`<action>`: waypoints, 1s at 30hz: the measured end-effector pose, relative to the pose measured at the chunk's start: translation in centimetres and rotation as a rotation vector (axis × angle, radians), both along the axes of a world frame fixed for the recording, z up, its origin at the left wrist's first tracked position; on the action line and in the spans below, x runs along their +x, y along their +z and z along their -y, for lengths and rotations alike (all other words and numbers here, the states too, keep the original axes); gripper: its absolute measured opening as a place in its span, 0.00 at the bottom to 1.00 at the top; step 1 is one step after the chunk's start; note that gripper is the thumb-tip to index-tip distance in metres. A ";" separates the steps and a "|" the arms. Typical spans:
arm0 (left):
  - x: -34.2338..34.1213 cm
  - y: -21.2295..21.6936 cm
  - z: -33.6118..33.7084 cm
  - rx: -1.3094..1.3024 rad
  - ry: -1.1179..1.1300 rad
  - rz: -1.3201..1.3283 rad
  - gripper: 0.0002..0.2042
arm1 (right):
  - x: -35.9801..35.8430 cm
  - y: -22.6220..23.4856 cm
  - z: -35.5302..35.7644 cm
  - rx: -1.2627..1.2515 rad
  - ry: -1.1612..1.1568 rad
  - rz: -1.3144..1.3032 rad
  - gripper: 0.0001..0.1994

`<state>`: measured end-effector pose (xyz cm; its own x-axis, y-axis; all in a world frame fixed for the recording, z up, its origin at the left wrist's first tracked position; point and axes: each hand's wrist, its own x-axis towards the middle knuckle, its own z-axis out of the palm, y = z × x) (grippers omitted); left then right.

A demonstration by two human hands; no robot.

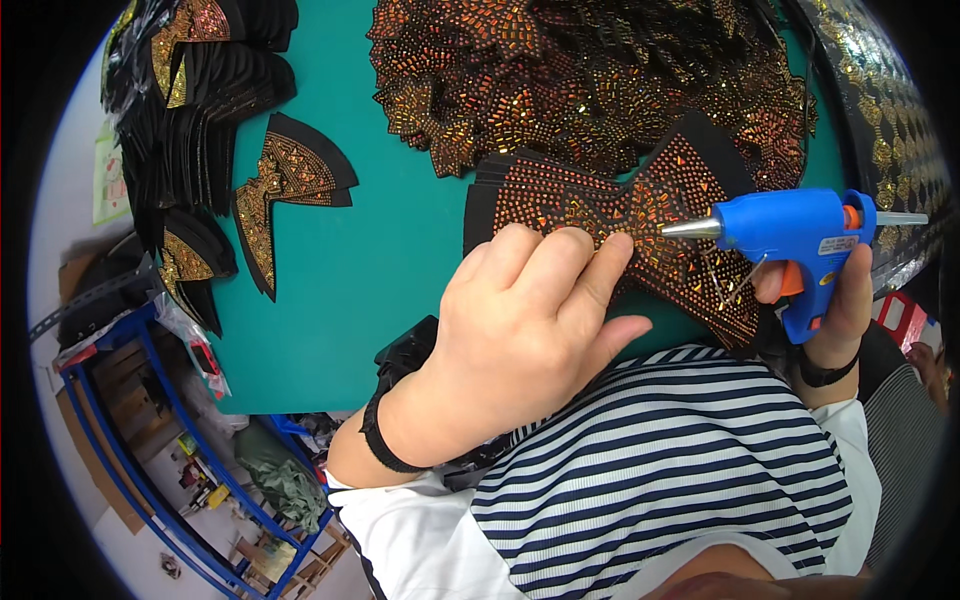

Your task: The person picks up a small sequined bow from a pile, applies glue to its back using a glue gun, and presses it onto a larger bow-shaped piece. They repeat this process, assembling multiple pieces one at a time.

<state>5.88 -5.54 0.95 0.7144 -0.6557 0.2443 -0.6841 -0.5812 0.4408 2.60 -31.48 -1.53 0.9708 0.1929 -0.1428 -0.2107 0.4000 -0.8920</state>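
My right hand [845, 300] grips a blue hot glue gun [785, 220] by its handle, fingers round the orange trigger. The gun's metal nozzle points left, at the middle of a black bow-shaped piece [690, 190] covered with orange and gold studs. My left hand [530, 310] rests over the near left side of this bow. Its index fingertip touches the bow near the centre, just left of the nozzle, and the thumb stands apart. The other fingers bend down and their tips are hidden. More layers like it show under the bow's left wing.
A large heap of studded black pieces [560, 80] covers the far side of the green table [330, 340]. Two gold-patterned pieces [290, 175] lie at left, beside stacks of black pieces [185, 150]. A blue-framed rack [190, 450] stands below left. Patterned sheet material [890, 130] lies at far right.
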 end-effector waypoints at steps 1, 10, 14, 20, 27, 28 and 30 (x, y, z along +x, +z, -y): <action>0.0 0.0 0.0 0.010 0.008 -0.011 0.24 | 0.0 0.0 0.1 0.006 0.004 -0.013 0.33; 0.4 -0.1 -0.1 -0.002 0.002 -0.013 0.25 | 0.3 -0.2 -0.1 0.011 -0.002 -0.007 0.33; 0.5 0.5 -0.2 -0.002 0.006 -0.021 0.25 | 0.3 0.7 -0.9 -0.106 -0.051 -0.027 0.35; 1.0 -0.3 -2.7 -0.165 0.406 -0.004 0.19 | 0.5 0.1 0.2 -0.106 0.071 0.058 0.34; 0.9 -0.7 -3.5 -0.148 0.462 -0.106 0.17 | 0.7 0.1 0.3 -0.122 0.106 0.119 0.34; 0.8 -0.5 -3.4 -0.187 0.463 -0.144 0.16 | 0.7 0.1 0.2 -0.124 0.093 0.121 0.34; 0.5 -0.3 -3.3 -0.253 0.468 -0.241 0.14 | 0.7 0.1 0.1 -0.127 0.089 0.131 0.34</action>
